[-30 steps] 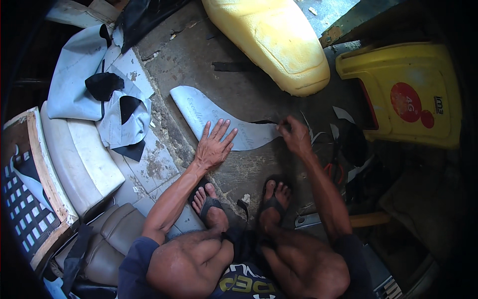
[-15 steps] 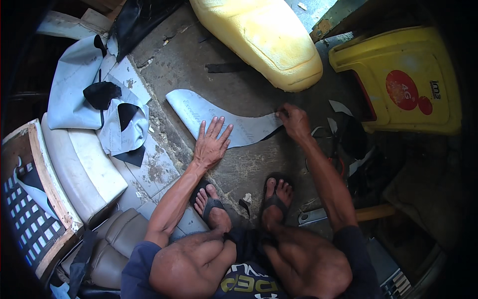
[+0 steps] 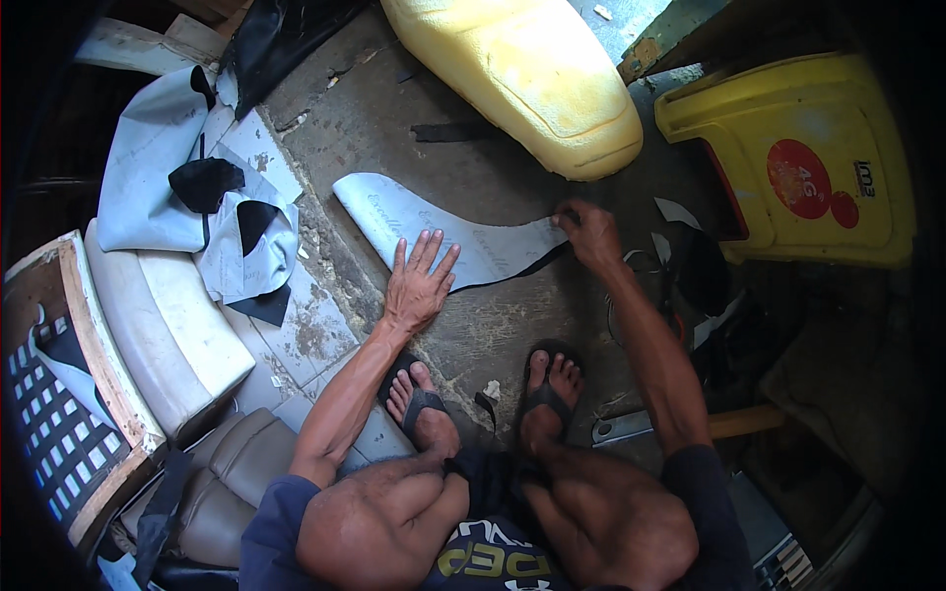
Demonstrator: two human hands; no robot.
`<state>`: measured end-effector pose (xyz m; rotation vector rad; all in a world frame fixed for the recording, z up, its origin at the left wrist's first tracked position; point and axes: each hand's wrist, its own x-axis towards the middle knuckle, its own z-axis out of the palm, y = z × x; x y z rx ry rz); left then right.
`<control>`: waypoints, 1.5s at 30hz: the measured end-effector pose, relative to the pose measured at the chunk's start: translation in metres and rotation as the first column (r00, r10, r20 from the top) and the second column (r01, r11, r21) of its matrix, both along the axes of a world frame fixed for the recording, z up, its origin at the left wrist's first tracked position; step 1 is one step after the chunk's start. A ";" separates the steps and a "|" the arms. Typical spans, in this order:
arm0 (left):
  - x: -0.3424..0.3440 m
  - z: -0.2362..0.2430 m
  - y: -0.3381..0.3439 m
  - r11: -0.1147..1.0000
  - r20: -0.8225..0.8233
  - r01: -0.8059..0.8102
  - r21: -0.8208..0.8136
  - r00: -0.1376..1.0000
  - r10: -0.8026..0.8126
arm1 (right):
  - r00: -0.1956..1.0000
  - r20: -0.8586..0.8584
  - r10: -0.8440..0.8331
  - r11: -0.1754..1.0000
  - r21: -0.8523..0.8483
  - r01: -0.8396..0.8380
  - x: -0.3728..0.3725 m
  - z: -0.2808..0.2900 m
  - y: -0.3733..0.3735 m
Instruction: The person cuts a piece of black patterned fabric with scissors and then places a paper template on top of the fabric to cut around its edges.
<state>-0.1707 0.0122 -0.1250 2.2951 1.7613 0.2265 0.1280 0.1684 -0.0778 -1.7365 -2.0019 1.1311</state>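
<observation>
A curved cut piece of pale-backed vinyl [image 3: 384,207] lies on the dark floor, with a dark edge showing along its lower side. My left hand [image 3: 416,291] rests on its wide left part, fingers spread. My right hand [image 3: 591,236] pinches the narrow tip at its right end. Just beyond the piece is a long yellow foam seat pad [image 3: 532,89]. To the right of my right hand lie small white and black offcuts [image 3: 678,212], with scissors partly hidden behind my right forearm.
A yellow plastic panel [image 3: 788,177] stands at right. At left are larger vinyl scraps [image 3: 148,148], a white cushion [image 3: 168,335], a wood-framed webbed seat [image 3: 59,414] and a grey-brown padded seat [image 3: 227,463]. A long tool with a wooden handle [image 3: 739,422] lies near my right arm; black sheeting [image 3: 266,39] at upper left.
My right hand has moved up and slightly right with the piece's tip, and more dark underside shows along the lower edge. My left hand stays spread on the piece.
</observation>
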 end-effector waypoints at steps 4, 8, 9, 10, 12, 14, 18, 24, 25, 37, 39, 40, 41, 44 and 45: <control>-0.001 -0.001 -0.002 1.000 0.000 0.003 -0.009 1.000 -0.003 | 1.000 -0.001 0.001 1.000 0.007 -0.001 0.001 -0.002 -0.004; -0.001 0.000 -0.002 1.000 -0.002 0.004 -0.022 1.000 -0.004 | 1.000 -0.001 -0.004 1.000 -0.003 0.004 0.002 -0.005 -0.004; -0.002 -0.001 -0.002 1.000 -0.006 0.008 -0.023 1.000 -0.008 | 1.000 0.000 -0.006 1.000 -0.002 0.006 0.002 -0.006 -0.004; -0.002 -0.001 -0.003 1.000 -0.011 0.011 -0.023 1.000 -0.011 | 1.000 0.001 -0.007 1.000 -0.002 0.007 0.002 -0.007 -0.004; -0.001 0.002 -0.002 1.000 0.001 0.008 -0.006 1.000 -0.008 | 1.000 0.006 -0.002 1.000 0.000 0.002 0.003 -0.008 -0.004; 0.001 0.007 0.000 1.000 0.022 0.006 0.000 1.000 -0.006 | 1.000 0.012 -0.002 1.000 -0.001 0.002 0.002 -0.006 -0.005; 0.009 0.017 0.008 1.000 0.061 0.000 0.003 0.998 0.000 | 1.000 0.019 -0.009 1.000 -0.017 0.010 0.002 -0.004 -0.004; 0.029 0.015 0.020 0.994 0.123 0.097 0.049 0.987 -0.102 | 0.999 0.033 0.016 1.000 -0.010 -0.016 0.000 -0.005 -0.003; 0.033 0.014 0.022 0.990 0.139 0.124 0.070 0.981 -0.133 | 1.000 0.028 0.013 1.000 -0.016 -0.013 0.000 -0.005 -0.003; 0.048 -0.009 0.024 0.972 0.155 0.212 0.103 0.962 -0.226 | 1.000 0.005 -0.002 1.000 0.006 0.002 0.008 -0.009 -0.011; 0.047 -0.010 0.020 0.974 0.141 0.204 0.100 0.966 -0.217 | 1.000 -0.004 -0.005 1.000 0.004 0.005 0.004 -0.005 -0.014; 0.044 -0.010 0.017 0.976 0.138 0.194 0.095 0.969 -0.206 | 1.000 -0.008 -0.005 1.000 0.003 0.005 0.002 -0.004 -0.015; 0.043 -0.010 0.015 0.979 0.137 0.184 0.089 0.971 -0.195 | 1.000 0.003 -0.011 1.000 0.008 0.011 0.002 -0.006 -0.016; 0.043 -0.011 0.013 0.981 0.151 0.174 0.085 0.971 -0.185 | 1.000 0.025 -0.019 1.000 0.022 0.019 0.001 -0.009 -0.019; 0.043 -0.011 0.013 0.983 0.150 0.170 0.076 0.972 -0.180 | 1.000 0.025 -0.016 1.000 0.026 0.016 0.001 -0.009 -0.019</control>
